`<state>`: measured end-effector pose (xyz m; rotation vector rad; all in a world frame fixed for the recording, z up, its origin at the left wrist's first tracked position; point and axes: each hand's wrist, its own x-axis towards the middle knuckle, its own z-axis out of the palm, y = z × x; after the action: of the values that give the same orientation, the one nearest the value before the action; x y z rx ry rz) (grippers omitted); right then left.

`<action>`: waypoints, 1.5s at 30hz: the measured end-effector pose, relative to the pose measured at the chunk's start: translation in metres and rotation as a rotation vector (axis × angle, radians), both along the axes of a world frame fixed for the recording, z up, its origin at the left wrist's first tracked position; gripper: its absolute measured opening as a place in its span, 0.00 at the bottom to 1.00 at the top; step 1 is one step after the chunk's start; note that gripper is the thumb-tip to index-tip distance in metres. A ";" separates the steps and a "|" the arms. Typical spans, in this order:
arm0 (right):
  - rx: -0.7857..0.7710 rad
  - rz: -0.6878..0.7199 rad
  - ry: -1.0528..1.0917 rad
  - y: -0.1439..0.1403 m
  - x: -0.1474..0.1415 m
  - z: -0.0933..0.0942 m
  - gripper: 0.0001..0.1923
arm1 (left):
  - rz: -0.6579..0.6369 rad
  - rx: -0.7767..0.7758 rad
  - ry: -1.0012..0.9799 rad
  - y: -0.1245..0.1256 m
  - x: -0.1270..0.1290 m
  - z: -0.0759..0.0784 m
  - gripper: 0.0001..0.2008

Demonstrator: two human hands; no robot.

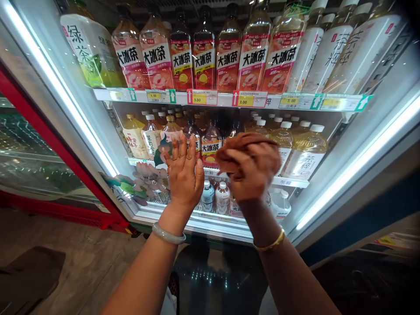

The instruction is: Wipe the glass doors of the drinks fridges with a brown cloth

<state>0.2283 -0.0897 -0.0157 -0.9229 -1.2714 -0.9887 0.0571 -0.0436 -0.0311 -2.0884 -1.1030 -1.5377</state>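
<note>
My left hand [183,177] is raised with its fingers spread and palm forward, apparently flat against the clear glass front of a lit drinks fridge. Nothing is in it. To its right, my right hand [254,175] grips a bunched brown cloth [231,151], held up at the glass; motion slightly blurs this hand. Flower decals [149,177] show just left of my left hand. Behind both hands, small bottles [222,197] stand on the lowest visible level, and the cloth hides part of the middle row.
An upper shelf edge [223,99] with price tags carries large tea bottles [227,61]. More bottles [303,153] fill the middle shelf. Bright light strips [361,164] run along both sides. On the left is a red-framed fridge [62,140], above a grey floor [88,262].
</note>
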 end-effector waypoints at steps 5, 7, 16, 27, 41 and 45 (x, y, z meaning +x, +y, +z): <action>0.016 -0.079 0.033 0.003 -0.001 -0.001 0.11 | -0.011 -0.016 0.011 -0.002 0.001 -0.002 0.31; -0.075 -0.027 -0.092 0.006 -0.019 -0.022 0.12 | -0.013 -0.025 0.010 -0.002 0.000 -0.002 0.30; -0.116 0.024 -0.152 -0.003 -0.003 -0.020 0.10 | 0.009 -0.016 -0.021 -0.004 -0.007 0.004 0.30; -0.235 0.005 -0.289 -0.008 -0.016 -0.040 0.11 | -0.061 -0.006 -0.015 -0.010 0.025 0.006 0.30; -0.101 -0.084 -0.187 -0.022 0.037 -0.032 0.10 | -0.196 0.079 0.036 -0.018 0.076 0.003 0.32; -0.173 -0.054 -0.286 -0.031 0.058 -0.023 0.06 | -0.195 0.067 -0.005 -0.020 0.085 0.006 0.32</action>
<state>0.2860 -0.1209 -0.0388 -0.9767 -1.5985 -1.0943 0.1421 -0.0633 -0.0251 -2.2017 -0.8573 -1.6442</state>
